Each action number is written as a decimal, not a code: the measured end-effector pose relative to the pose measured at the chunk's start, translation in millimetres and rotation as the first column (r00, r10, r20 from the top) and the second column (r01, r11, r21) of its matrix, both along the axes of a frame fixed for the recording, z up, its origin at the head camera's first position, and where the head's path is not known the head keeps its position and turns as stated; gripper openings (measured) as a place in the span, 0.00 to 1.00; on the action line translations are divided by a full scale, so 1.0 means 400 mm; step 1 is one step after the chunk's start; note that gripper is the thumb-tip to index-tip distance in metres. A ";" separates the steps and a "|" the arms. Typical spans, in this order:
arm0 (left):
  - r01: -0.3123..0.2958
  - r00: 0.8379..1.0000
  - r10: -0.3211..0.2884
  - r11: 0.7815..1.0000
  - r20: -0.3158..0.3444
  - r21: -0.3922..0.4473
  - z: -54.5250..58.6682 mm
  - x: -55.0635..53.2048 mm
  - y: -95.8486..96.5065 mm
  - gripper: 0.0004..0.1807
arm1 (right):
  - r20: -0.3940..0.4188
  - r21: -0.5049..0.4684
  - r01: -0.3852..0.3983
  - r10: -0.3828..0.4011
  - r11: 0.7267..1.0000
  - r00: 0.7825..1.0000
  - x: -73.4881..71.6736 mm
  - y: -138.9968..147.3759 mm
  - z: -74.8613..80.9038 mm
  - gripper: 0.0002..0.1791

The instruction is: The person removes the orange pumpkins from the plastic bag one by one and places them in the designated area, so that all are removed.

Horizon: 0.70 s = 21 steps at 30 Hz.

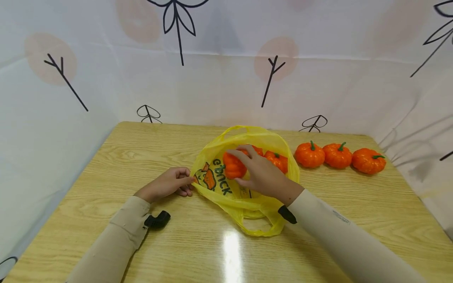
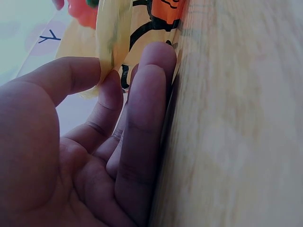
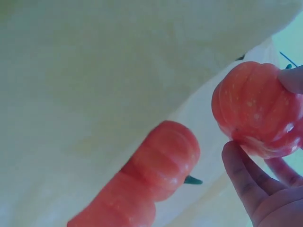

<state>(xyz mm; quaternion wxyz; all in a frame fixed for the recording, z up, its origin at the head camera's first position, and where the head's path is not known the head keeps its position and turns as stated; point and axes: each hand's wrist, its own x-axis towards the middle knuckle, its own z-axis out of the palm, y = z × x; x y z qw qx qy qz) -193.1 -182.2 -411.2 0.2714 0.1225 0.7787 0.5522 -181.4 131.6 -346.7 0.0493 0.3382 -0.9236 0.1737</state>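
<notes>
A yellow plastic bag (image 1: 226, 202) lies wide open on the table, with a cartoon print and lettering. My left hand (image 1: 171, 182) pinches its left rim between thumb and index finger; the left wrist view shows the bag's edge (image 2: 111, 42) in that pinch. Over the bag's mouth, my right hand (image 1: 265, 175) holds a small orange toy pumpkin (image 1: 233, 166) with a green stem. The right wrist view shows the thumb and fingertips around this pumpkin (image 3: 255, 106). More small pumpkins (image 1: 277, 160) sit inside the bag, partly hidden behind the right hand.
To the right of the bag, three orange pumpkins stand in a row: a left one (image 1: 310, 155), a middle one (image 1: 337, 155) and a right one (image 1: 368, 161). All are on the wooden table (image 1: 159, 149). A patterned white cloth (image 1: 219, 90) hangs behind it.
</notes>
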 end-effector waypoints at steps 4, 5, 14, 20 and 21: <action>0.001 1.000 -0.001 1.000 -0.005 -0.005 0.001 0.002 -0.001 0.15 | 0.025 -0.043 0.025 -0.024 0.999 0.999 0.015 0.018 0.006 0.42; 0.001 1.000 -0.001 1.000 -0.005 -0.004 0.002 0.002 -0.001 0.14 | 0.027 -0.054 0.034 -0.033 0.998 0.999 0.019 0.022 0.007 0.43; -0.002 1.000 0.002 1.000 -0.006 -0.009 0.001 0.001 -0.002 0.13 | 0.028 -0.131 0.118 -0.115 0.984 0.993 0.045 0.065 0.005 0.44; -0.013 1.000 0.013 1.000 0.001 -0.007 0.000 0.000 -0.002 0.13 | -0.005 -0.209 0.115 -0.118 0.971 0.993 0.055 0.093 -0.008 0.42; -0.014 1.000 0.014 1.000 0.002 -0.005 0.000 0.000 -0.002 0.13 | -0.007 -0.223 0.113 -0.118 0.968 0.993 0.056 0.097 -0.010 0.41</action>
